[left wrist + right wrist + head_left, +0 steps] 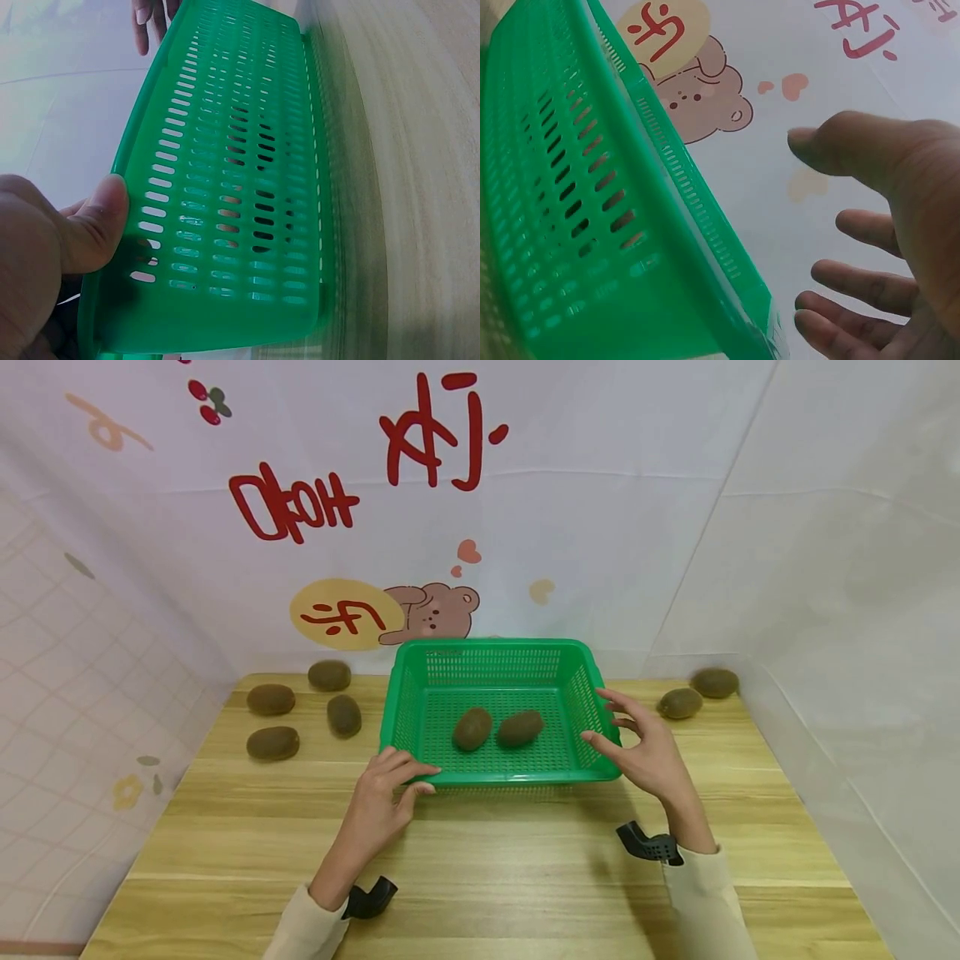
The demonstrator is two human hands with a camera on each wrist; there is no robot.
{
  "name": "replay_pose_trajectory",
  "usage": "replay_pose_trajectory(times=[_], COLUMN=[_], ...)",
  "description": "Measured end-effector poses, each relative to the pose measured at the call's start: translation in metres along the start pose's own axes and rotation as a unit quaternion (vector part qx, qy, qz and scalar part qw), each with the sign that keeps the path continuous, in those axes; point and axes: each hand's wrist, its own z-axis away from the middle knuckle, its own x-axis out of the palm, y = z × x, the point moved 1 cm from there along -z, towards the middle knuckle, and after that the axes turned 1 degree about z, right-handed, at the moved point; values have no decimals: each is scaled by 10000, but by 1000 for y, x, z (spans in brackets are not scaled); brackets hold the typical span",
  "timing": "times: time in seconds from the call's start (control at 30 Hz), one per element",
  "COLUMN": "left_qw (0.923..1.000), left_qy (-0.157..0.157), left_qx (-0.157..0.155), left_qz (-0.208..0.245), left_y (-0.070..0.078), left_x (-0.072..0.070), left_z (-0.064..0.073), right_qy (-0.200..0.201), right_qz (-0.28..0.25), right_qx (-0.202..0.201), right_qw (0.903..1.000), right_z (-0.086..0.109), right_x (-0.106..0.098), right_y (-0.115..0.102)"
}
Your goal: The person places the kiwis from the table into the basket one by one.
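Observation:
A green plastic basket [502,777] with slotted walls stands on the table and holds two brown kiwis, one kiwi [472,729] beside another kiwi [521,727]. My left hand [386,797] grips the rim at the near left corner. In the left wrist view its thumb [101,221] lies against the outside of the slotted wall [217,187], and its other fingers are mostly hidden. Over at the right side, my right hand [645,747] has its fingers spread beside the rim. The right wrist view shows that hand [900,240] apart from the basket [592,195], holding nothing.
Several kiwis [273,743] lie on the table left of the basket. Two more, a kiwi [680,703] and a kiwi [715,682], lie at the back right. A printed white cloth [600,552] hangs behind the wooden table [510,877] and along both sides.

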Motion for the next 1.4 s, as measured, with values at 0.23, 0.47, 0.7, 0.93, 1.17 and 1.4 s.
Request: replay_pose_trajectory(times=[0.23,0.47,0.7,0.93,1.17,1.4], left_qw=[10000,10000,10000,10000,9999,9999], left_qy=[-72,-29,-55,-68,-75,-64], left_qx=[-15,-34,-56,-57,-100,-89], left_qz=[38,23,-4,9,-9,-90], left_y=[0,2,2,2,1,1], left_x=[2,3,2,1,-1,-1], left_z=[0,1,2,3,2,1], right_qy=[259,364,369,274,237,260], right_qz=[314,521,635,780,904,1078], right_qx=[-120,-25,382,621,797,866], right_qw=[9991,9980,9966,9946,9924,9901], right_z=[0,-4,-5,-9,-13,-17], right_x=[-6,-16,-29,-39,-51,-62], right_y=[8,22,35,47,59,67])
